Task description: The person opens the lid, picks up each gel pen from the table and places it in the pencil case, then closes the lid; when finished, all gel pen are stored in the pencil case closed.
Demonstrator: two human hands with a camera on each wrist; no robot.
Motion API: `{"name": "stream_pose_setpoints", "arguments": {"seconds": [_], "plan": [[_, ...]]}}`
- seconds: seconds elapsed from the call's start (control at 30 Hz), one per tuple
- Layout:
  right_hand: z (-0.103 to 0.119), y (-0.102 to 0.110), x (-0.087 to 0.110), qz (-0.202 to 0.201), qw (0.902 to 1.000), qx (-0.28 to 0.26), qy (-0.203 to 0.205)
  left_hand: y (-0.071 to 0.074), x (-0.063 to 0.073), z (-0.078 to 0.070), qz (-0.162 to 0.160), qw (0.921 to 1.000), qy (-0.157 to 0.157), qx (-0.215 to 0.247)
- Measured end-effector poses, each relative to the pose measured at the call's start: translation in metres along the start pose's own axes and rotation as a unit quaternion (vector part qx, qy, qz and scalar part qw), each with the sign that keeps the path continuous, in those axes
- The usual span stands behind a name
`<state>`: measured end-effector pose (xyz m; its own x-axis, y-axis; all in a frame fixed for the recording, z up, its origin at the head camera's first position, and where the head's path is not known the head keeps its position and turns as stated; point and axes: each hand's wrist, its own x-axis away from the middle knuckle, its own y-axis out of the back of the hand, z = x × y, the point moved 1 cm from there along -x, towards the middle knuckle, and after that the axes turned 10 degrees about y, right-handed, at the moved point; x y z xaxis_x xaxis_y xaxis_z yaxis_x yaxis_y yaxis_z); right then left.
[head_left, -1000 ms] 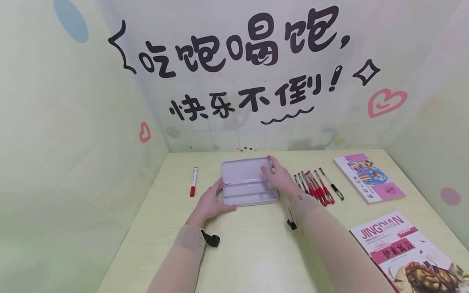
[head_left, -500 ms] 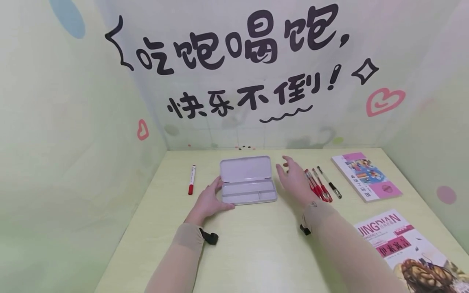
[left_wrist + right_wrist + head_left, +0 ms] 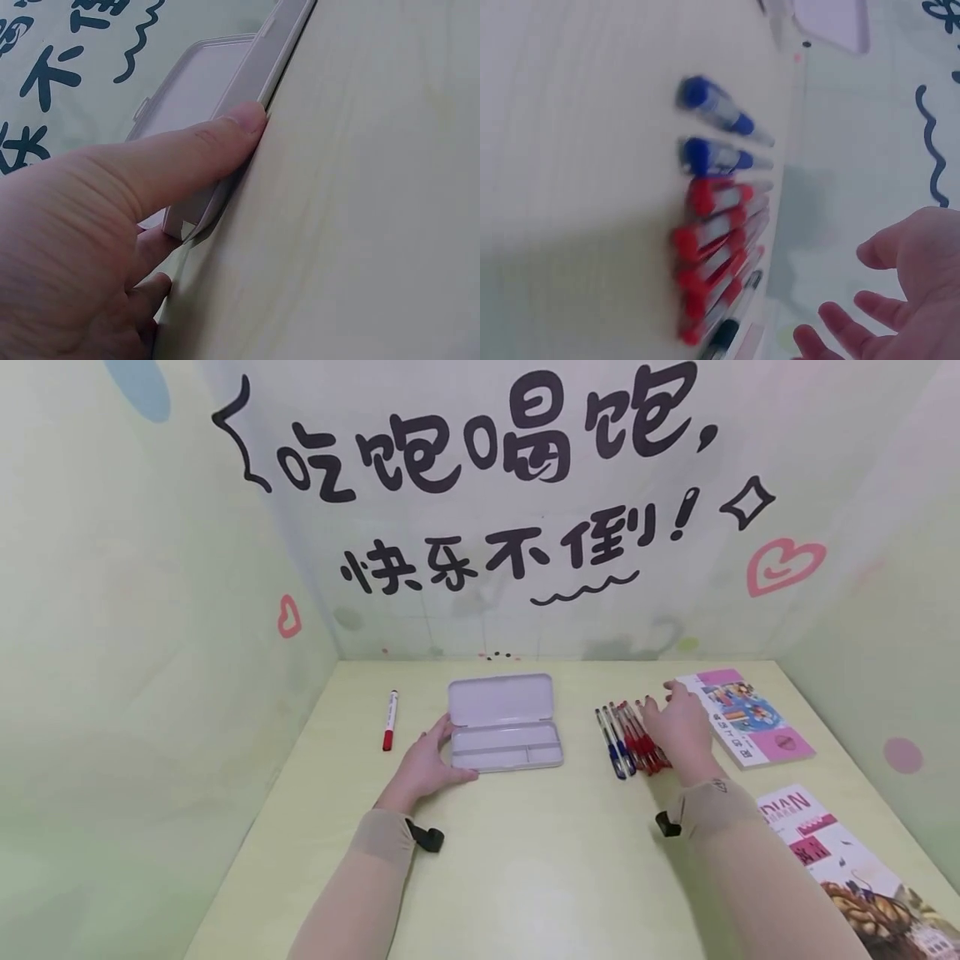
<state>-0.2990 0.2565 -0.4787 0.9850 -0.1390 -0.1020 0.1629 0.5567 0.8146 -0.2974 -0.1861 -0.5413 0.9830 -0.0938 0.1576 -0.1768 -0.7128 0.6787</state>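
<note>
Left hand [image 3: 423,770] pinches the left end of the open case [image 3: 501,702] on the table [image 3: 517,860], thumb along its front wall. Right hand [image 3: 681,727], fingers loosely spread, holds nothing; a second ago at the case's lid, now beside the red pens [image 3: 637,743].

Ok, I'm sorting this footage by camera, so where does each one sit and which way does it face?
Head: worn on the head, facing forward and down at the table; the left hand, right hand and both sleeves show.
Left wrist: on that wrist, facing the open pencil case; only the left hand shows.
Right wrist: on that wrist, facing the pens; part of the right hand shows.
Shared: head and right wrist both show the pens.
</note>
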Motion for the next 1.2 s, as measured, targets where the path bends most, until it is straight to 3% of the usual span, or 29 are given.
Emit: {"name": "stream_pose_setpoints", "arguments": {"seconds": [0.13, 0.4, 0.7, 0.87, 1.2], "plan": [[-0.013, 0.003, 0.004, 0.018, 0.9989, 0.034, -0.026, 0.002, 0.0, -0.001, -0.004, 1.0, -0.003, -0.002], [-0.033, 0.001, 0.009, 0.061, 0.9949, 0.042, -0.068, 0.002, -0.001, 0.001, -0.001, 1.0, 0.004, -0.001], [-0.053, -0.003, 0.009, 0.07, 0.9932, 0.067, -0.065, 0.003, 0.0, -0.002, -0.001, 1.0, 0.007, -0.003], [-0.055, -0.004, 0.008, 0.064, 0.9939, 0.075, -0.049, 0.004, 0.001, -0.003, -0.002, 1.0, 0.007, 0.0], [-0.055, -0.004, 0.012, 0.064, 0.9941, 0.059, -0.065, 0.001, 0.003, -0.003, 0.001, 1.0, 0.003, -0.001]]}}
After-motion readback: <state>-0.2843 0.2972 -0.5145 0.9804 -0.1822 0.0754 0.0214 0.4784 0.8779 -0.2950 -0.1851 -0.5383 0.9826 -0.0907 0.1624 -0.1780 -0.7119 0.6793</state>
